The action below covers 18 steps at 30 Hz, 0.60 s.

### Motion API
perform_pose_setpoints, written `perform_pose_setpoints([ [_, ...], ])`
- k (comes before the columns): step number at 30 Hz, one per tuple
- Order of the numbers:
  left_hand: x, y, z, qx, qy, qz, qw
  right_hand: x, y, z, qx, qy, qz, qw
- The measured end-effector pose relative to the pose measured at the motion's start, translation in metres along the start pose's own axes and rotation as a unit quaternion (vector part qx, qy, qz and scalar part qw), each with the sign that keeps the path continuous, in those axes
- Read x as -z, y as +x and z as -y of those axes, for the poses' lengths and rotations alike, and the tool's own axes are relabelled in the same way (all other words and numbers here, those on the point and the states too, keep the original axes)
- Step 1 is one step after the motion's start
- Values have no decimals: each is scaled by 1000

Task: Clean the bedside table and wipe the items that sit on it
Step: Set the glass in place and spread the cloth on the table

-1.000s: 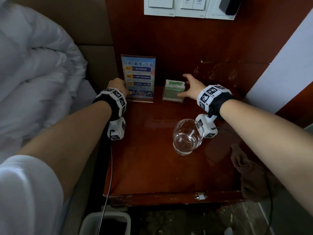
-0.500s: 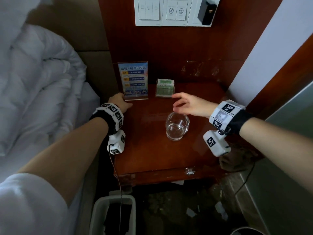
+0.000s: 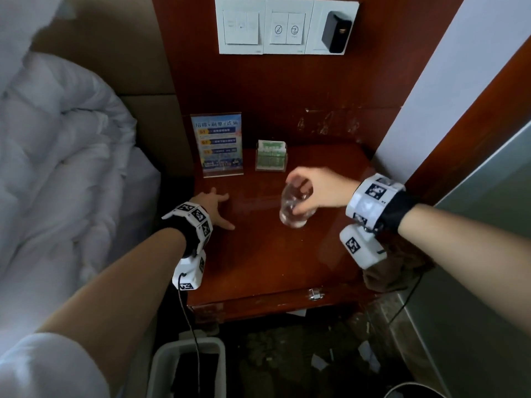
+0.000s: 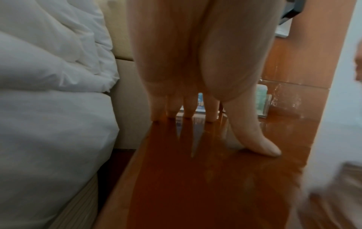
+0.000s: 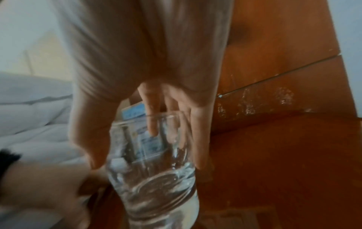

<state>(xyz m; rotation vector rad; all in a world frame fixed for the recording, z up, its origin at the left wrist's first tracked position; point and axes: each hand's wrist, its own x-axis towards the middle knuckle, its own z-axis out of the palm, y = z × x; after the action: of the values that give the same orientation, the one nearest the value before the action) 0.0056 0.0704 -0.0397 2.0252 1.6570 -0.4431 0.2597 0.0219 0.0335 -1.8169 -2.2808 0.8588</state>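
A clear drinking glass (image 3: 294, 208) (image 5: 152, 167) stands in the middle of the red-brown bedside table (image 3: 267, 259). My right hand (image 3: 313, 188) (image 5: 149, 117) comes down over it from the right, fingers and thumb wrapped round its sides. My left hand (image 3: 214, 209) (image 4: 195, 114) rests with spread straight fingers on the table's left part, fingertips touching the wood. A blue sign in a clear stand (image 3: 217, 145) and a small green card holder (image 3: 271, 156) stand at the back by the wall.
White bedding (image 3: 57, 173) lies left of the table. A brown cloth (image 3: 393, 268) hangs at the table's right edge. A white bin (image 3: 186, 369) stands below the front edge. Wall switches (image 3: 284, 24) are above.
My right hand drew back from the card holder and closed round the glass. My left hand left the sign's base and moved toward me onto the bare wood. The view pulled back.
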Motion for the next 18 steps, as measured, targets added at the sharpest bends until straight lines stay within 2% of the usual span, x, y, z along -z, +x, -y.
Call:
perform_pose_setpoints([
  [5,-1,5,2,-3,24,-5,1000,42,34,-24,-105,5,-126,986],
  [9,1,8,1,2,46,-9,999,45,65,-35,-159,-23,-152,975],
  [12,2,10,0,6,55,-7,998,45,83,-38,-169,1,-176,970],
  [18,4,13,1,4,61,-4,998,47,108,-38,-197,8,-175,965],
])
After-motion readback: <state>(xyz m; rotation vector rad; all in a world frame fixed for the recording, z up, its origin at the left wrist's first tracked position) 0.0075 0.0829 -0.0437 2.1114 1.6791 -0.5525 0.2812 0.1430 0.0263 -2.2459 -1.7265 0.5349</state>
